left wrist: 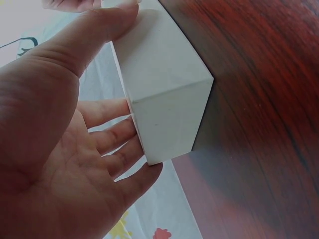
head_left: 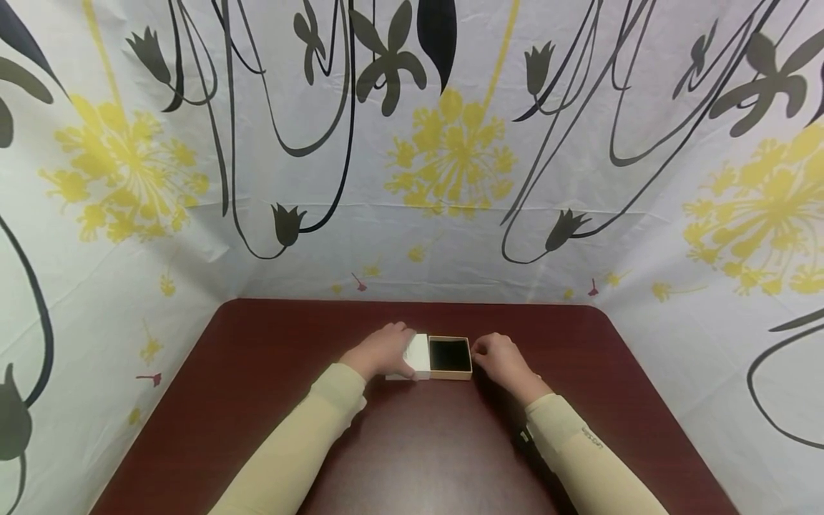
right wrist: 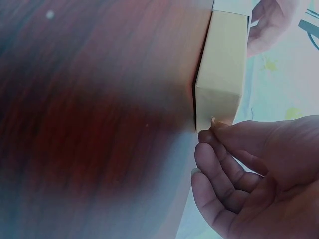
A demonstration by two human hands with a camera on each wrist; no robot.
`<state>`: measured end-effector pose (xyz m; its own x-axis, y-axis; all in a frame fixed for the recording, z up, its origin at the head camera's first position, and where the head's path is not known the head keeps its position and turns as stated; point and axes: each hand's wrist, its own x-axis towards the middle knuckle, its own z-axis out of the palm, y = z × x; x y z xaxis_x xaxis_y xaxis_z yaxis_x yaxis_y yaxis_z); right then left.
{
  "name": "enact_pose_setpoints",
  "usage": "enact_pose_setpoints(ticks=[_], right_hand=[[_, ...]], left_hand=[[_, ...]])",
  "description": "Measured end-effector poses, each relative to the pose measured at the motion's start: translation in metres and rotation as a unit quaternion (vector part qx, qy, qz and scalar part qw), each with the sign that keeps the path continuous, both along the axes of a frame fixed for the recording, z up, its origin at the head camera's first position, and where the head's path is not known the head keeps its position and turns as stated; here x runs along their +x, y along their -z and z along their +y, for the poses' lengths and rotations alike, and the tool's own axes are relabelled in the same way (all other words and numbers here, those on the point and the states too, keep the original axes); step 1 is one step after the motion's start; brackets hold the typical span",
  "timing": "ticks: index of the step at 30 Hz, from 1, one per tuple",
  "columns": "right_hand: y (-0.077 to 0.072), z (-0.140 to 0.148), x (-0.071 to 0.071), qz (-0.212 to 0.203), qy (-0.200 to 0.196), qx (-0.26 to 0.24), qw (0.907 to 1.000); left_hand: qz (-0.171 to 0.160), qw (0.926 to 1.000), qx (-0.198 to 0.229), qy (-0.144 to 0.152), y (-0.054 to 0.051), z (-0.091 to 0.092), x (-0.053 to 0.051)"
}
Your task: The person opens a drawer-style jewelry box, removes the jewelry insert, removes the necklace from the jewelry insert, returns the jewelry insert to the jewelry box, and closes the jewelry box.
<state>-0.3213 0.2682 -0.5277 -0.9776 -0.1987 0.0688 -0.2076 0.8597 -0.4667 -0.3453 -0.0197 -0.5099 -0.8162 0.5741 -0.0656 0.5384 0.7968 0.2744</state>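
A small drawer box lies flat on the table, its white outer sleeve [head_left: 420,356] on the left and a tan inner drawer [head_left: 460,375] sticking out to the right. Black covers the inside of that drawer. My left hand [head_left: 383,350] grips the sleeve, thumb on the near side [left wrist: 154,55] and fingers along the far side. At the drawer's right end is my right hand [head_left: 503,363], thumb and index finger pinched together against the tan end wall [right wrist: 212,107]. What lies between those fingertips is too small to tell, perhaps a pull tab. The other right fingers are curled loosely.
The dark red wooden table [head_left: 412,443] has rounded far corners. A white cloth [head_left: 347,179] printed with grey and yellow flowers hangs behind it and at both sides. A dark item [head_left: 524,438] shows at the right wrist.
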Motion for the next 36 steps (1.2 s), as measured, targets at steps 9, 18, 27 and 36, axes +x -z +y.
enact_pose_setpoints(ticks=[9,18,27,36], right_hand=[[0.0011,-0.0003,-0.0008,0.004,-0.005,0.002,1.0],[-0.0007,-0.0022,-0.0024,0.003,-0.011,0.008,0.9999],[-0.0008,-0.0032,-0.0046,0.009,-0.016,0.011,0.9998],[0.0016,-0.0045,-0.0052,0.012,-0.014,0.014,0.9997]], left_hand=[[0.002,1.0,0.0,0.003,0.0037,-0.0004,-0.0019],[0.012,0.9999,0.0,0.008,0.0021,0.0,-0.0028],[0.015,0.9998,-0.002,0.012,-0.0001,0.0008,-0.002],[0.001,1.0,-0.003,0.005,-0.0024,0.0005,0.0004]])
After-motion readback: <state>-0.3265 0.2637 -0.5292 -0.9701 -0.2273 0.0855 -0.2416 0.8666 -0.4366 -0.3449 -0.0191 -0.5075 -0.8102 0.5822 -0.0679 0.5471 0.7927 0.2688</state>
